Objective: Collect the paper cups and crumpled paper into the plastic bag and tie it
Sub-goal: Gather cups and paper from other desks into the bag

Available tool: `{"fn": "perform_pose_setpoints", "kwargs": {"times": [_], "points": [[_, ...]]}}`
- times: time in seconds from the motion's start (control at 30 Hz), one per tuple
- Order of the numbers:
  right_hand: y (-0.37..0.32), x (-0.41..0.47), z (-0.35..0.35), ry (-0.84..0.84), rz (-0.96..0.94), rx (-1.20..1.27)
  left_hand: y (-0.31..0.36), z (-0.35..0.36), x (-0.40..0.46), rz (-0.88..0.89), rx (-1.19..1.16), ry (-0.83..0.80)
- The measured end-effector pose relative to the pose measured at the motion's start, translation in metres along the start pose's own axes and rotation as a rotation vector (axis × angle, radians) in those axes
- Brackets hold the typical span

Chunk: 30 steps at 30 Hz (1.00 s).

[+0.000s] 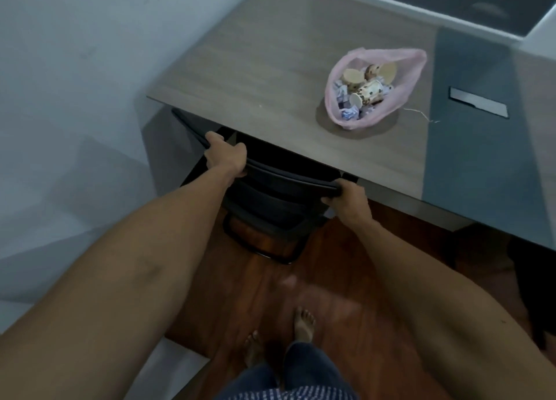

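Note:
A pink plastic bag lies open on the wooden desk, well beyond both hands. Inside it sit several spotted paper cups and crumpled paper. The bag's mouth gapes wide and is untied. My left hand grips the left end of a black chair's backrest just under the desk's front edge. My right hand grips the backrest's right end. Neither hand touches the bag.
A thin string lies on the desk beside the bag. A grey strip with a metal slot runs along the desk's right part. A white wall stands to the left. My bare feet stand on the wooden floor behind the chair.

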State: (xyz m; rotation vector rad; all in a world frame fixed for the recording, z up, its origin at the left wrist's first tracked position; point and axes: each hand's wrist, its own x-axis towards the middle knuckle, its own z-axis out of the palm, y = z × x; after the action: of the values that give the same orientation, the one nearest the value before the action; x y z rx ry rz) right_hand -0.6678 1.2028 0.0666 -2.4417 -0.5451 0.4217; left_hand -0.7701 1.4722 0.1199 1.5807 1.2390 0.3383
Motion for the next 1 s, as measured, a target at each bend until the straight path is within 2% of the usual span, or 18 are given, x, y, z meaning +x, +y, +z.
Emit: {"fn": "perform_pose_setpoints", "kwargs": {"times": [0.1,0.17,0.33,0.57,0.77,1.0], "points": [[0.005,-0.01,-0.019,0.057,-0.173,0.005,0.001,0.003,0.009,0.0,0.013,0.013],[0.003,-0.015,-0.018,0.087,-0.196,-0.065,0.004,0.006,0.013,-0.017,0.002,0.001],[-0.004,-0.006,-0.023,0.096,-0.135,-0.303,0.008,0.013,0.02,-0.017,-0.017,-0.035],[-0.004,0.028,-0.047,0.073,-0.051,-0.45,0.015,0.036,0.028,0.014,0.035,-0.078],[-0.005,0.051,-0.057,0.063,-0.018,-0.514,0.025,0.05,0.036,-0.02,0.142,-0.103],[-0.012,0.068,-0.056,0.08,-0.006,-0.536,0.037,0.048,0.05,0.075,0.25,-0.137]]}}
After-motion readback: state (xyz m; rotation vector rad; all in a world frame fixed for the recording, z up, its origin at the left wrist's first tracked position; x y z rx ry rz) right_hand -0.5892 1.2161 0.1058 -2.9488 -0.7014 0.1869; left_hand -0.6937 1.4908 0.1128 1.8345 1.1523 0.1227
